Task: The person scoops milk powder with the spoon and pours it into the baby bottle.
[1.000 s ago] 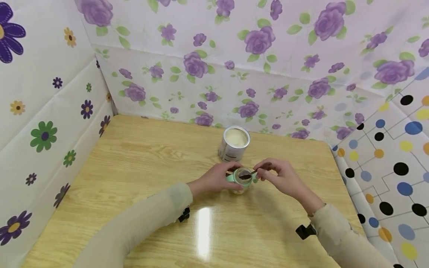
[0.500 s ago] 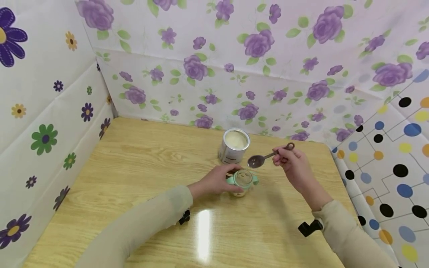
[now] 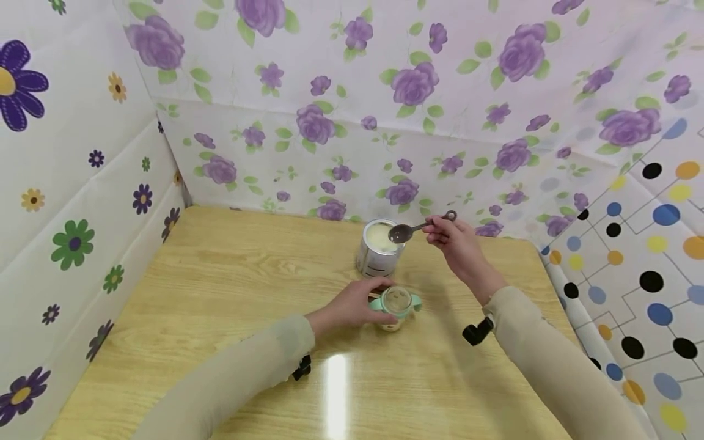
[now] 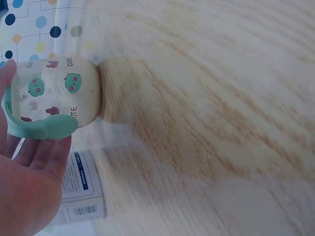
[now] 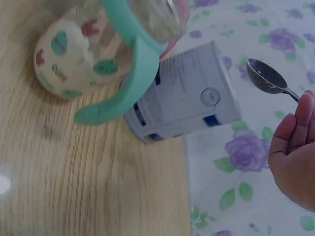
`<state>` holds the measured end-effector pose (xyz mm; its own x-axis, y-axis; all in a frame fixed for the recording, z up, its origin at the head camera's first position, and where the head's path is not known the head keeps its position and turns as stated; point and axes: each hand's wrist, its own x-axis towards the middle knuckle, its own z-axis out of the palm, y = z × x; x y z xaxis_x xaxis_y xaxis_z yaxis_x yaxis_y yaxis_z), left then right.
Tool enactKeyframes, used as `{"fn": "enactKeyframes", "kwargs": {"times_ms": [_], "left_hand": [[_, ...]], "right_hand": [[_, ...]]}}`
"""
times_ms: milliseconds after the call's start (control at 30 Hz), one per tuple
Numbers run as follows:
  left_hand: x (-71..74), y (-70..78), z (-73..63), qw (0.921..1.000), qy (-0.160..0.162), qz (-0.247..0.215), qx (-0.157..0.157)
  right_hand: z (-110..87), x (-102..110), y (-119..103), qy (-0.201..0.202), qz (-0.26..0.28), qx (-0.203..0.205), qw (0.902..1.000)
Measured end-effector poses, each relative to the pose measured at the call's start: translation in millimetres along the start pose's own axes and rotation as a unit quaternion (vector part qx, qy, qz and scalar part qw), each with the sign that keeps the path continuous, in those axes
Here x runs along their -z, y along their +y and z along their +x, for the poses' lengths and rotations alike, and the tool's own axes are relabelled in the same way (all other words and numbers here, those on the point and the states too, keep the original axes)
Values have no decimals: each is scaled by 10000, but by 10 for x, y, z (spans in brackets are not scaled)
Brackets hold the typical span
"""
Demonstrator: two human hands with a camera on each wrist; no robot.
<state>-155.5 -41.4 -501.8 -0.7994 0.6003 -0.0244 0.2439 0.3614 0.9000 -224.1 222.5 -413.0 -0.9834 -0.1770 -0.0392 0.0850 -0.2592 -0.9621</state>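
A clear baby bottle [image 3: 397, 300] with mint-green handles stands upright on the table, its mouth uncovered and pale powder inside. My left hand [image 3: 352, 303] grips it from the left, thumb in front and fingers behind. The left wrist view shows the bottle [image 4: 59, 91] printed with small cartoon figures. Just behind it stands an open can [image 3: 375, 264] of cream-coloured powder. My right hand [image 3: 461, 249] pinches a dark spoon [image 3: 401, 233] by its handle, the bowl over the can's mouth. In the right wrist view, traces of powder cling to the spoon's bowl [image 5: 267, 77].
The wooden table [image 3: 247, 269] meets a floral cloth wall [image 3: 352, 134] close behind the can. Patterned cloths hang on the left and right sides too. Bright light reflects off the table [image 3: 337, 391] near the front.
The spoon has come up out of the bottle's mouth, swung right, then moved back left over the can with my right hand. My left hand has stayed on the bottle.
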Motion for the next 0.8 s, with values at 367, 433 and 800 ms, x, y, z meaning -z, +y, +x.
{"fn": "enactKeyframes", "kwargs": {"times_ms": [367, 433, 800], "left_hand": [[-5, -8, -7, 9998, 14, -121, -183], [-2, -3, -8, 9998, 17, -78, -193], [38, 10, 2, 9998, -1, -94, -151]], "right_hand": [[315, 49, 309, -20, -771, -278, 9966], [332, 47, 340, -52, -1001, -250, 9947], [348, 97, 352, -4, -2103, -188, 9775]]}}
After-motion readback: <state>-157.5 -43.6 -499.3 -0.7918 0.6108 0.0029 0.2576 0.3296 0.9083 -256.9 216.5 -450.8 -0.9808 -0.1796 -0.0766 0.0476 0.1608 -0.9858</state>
